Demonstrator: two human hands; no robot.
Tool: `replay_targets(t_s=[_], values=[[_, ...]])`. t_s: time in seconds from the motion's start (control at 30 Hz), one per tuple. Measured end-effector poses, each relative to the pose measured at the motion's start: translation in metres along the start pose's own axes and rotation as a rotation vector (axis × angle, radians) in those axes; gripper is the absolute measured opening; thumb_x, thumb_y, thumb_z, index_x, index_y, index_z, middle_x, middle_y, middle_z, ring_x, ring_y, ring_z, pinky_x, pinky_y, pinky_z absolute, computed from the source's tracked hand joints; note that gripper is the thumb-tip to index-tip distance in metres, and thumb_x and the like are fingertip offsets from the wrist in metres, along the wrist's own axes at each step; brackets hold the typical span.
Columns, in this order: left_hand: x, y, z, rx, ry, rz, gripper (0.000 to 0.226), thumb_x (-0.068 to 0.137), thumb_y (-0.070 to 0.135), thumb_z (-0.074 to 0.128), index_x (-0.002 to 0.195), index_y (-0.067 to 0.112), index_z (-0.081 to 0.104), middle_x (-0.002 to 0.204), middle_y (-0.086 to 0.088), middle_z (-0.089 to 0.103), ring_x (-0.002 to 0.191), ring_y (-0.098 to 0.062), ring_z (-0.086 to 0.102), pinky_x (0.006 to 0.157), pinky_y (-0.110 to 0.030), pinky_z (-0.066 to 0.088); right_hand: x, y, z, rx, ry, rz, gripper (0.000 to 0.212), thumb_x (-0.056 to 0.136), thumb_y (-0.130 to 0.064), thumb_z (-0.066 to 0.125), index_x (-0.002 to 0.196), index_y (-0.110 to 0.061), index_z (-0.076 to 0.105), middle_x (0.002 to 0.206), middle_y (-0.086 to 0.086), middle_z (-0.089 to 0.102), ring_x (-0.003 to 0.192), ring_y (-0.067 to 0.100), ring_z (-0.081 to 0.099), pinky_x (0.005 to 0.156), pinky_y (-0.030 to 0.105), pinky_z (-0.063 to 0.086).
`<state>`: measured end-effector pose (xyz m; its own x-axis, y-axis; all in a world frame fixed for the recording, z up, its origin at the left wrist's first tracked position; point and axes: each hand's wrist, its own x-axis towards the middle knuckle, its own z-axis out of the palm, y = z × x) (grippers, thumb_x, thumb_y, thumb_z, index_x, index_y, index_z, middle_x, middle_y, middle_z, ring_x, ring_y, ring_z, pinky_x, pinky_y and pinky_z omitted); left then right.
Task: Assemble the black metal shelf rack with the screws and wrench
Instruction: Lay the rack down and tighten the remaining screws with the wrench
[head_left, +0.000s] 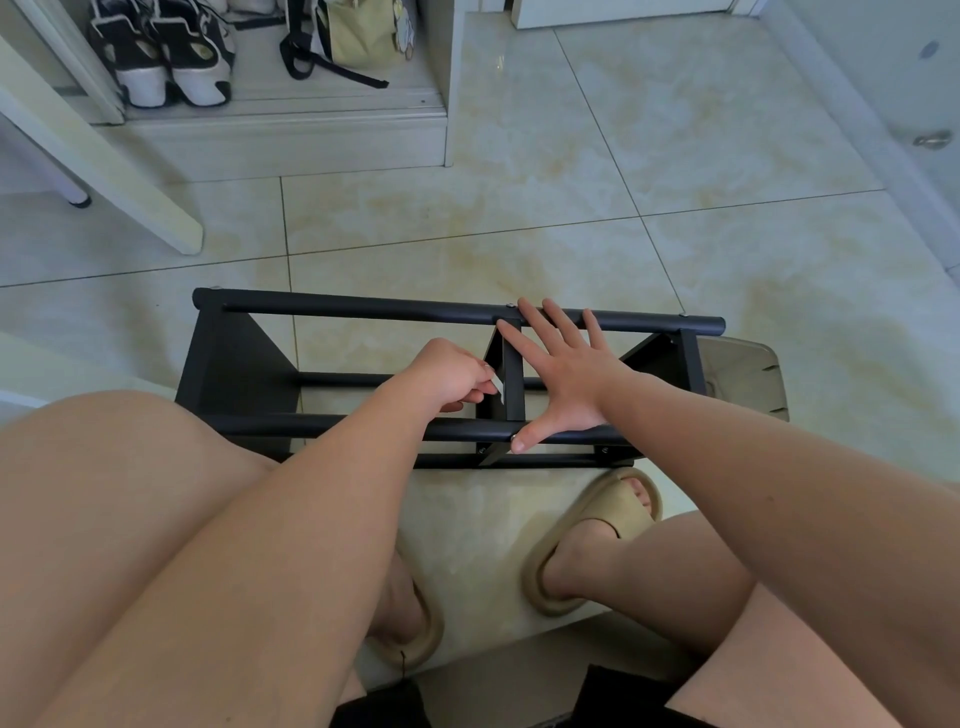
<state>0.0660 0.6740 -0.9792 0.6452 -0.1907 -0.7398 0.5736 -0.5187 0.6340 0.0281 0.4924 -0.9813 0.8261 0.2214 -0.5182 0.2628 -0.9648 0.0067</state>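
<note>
The black rack (363, 310) lies on the tiled floor (675, 208) just in front of the person's feet, and the job right now looks like fixing the middle piece (514, 397) between the 2 long bars. The right hand (566, 379) is spread wide and flat, fingers on the far bar and thumb on the near bar, while the left hand (447, 374) pinches a small shiny thing (497, 387), maybe the wrench, right beside the middle piece. Next it likely must fit onto a screw (510, 305) and turn it tight; no words or labels can be read.
</note>
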Motion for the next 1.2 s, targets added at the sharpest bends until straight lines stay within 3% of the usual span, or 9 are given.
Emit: replay_targets(t_s=[0.17, 0.33, 0.6, 0.83, 0.97, 1.07, 1.2], values=[[0.0, 0.0, 0.001, 0.042, -0.022, 0.029, 0.007, 0.098, 0.021, 0.06, 0.098, 0.017, 0.066, 0.088, 0.0, 0.076, 0.081, -0.011, 0.067, 0.093, -0.036, 0.055, 0.0, 0.0, 0.0, -0.003, 0.001, -0.001, 0.146, 0.043, -0.104, 0.042, 0.147, -0.041, -0.037, 0.16, -0.002, -0.038, 0.149, 0.028, -0.034, 0.118, 0.063, -0.015], [0.0, 0.0, 0.001, 0.081, -0.049, 0.028, 0.006, 0.098, 0.021, 0.06, 0.094, 0.02, 0.064, 0.085, 0.003, 0.076, 0.079, -0.009, 0.067, 0.087, -0.033, 0.054, -0.001, 0.0, 0.0, -0.005, -0.003, 0.0, 0.146, 0.045, -0.104, 0.045, 0.147, -0.04, -0.038, 0.16, -0.002, -0.039, 0.148, 0.028, -0.035, 0.118, 0.063, -0.015], [0.003, 0.0, 0.001, 0.055, -0.039, 0.043, 0.008, 0.098, 0.021, 0.06, 0.099, 0.017, 0.067, 0.086, 0.001, 0.076, 0.079, -0.01, 0.068, 0.09, -0.034, 0.055, 0.0, 0.0, 0.0, -0.005, -0.005, -0.002, 0.145, 0.044, -0.105, 0.044, 0.146, -0.041, -0.039, 0.16, -0.002, -0.039, 0.148, 0.028, -0.035, 0.118, 0.063, -0.016], [0.007, -0.003, 0.003, 0.011, -0.02, -0.019, 0.011, 0.097, 0.02, 0.059, 0.092, 0.015, 0.067, 0.072, 0.006, 0.076, 0.08, -0.011, 0.07, 0.089, -0.035, 0.058, -0.001, -0.001, -0.001, -0.012, -0.004, -0.005, 0.145, 0.047, -0.104, 0.045, 0.147, -0.04, -0.038, 0.16, -0.002, -0.038, 0.148, 0.029, -0.034, 0.118, 0.064, -0.014], [0.008, -0.003, 0.009, -0.01, -0.023, -0.116, 0.015, 0.1, 0.025, 0.054, 0.091, 0.015, 0.062, 0.063, 0.007, 0.073, 0.071, -0.009, 0.067, 0.084, -0.032, 0.058, -0.002, -0.001, -0.002, -0.009, -0.007, -0.001, 0.145, 0.047, -0.104, 0.046, 0.146, -0.04, -0.039, 0.16, -0.002, -0.038, 0.148, 0.029, -0.034, 0.118, 0.064, -0.015], [0.01, -0.006, 0.01, 0.006, -0.049, -0.104, 0.016, 0.101, 0.023, 0.05, 0.09, 0.016, 0.06, 0.06, 0.007, 0.072, 0.072, -0.01, 0.065, 0.074, -0.029, 0.054, -0.002, -0.002, -0.002, -0.008, -0.008, 0.001, 0.145, 0.046, -0.103, 0.046, 0.146, -0.04, -0.039, 0.16, -0.002, -0.038, 0.148, 0.028, -0.034, 0.118, 0.064, -0.014], [0.011, -0.006, 0.007, 0.051, -0.082, -0.052, 0.018, 0.101, 0.018, 0.046, 0.091, 0.017, 0.06, 0.061, 0.009, 0.072, 0.078, -0.011, 0.066, 0.076, -0.029, 0.055, -0.002, -0.001, -0.002, -0.01, -0.011, 0.002, 0.145, 0.046, -0.104, 0.045, 0.146, -0.04, -0.038, 0.16, -0.002, -0.038, 0.149, 0.028, -0.033, 0.119, 0.064, -0.014]])
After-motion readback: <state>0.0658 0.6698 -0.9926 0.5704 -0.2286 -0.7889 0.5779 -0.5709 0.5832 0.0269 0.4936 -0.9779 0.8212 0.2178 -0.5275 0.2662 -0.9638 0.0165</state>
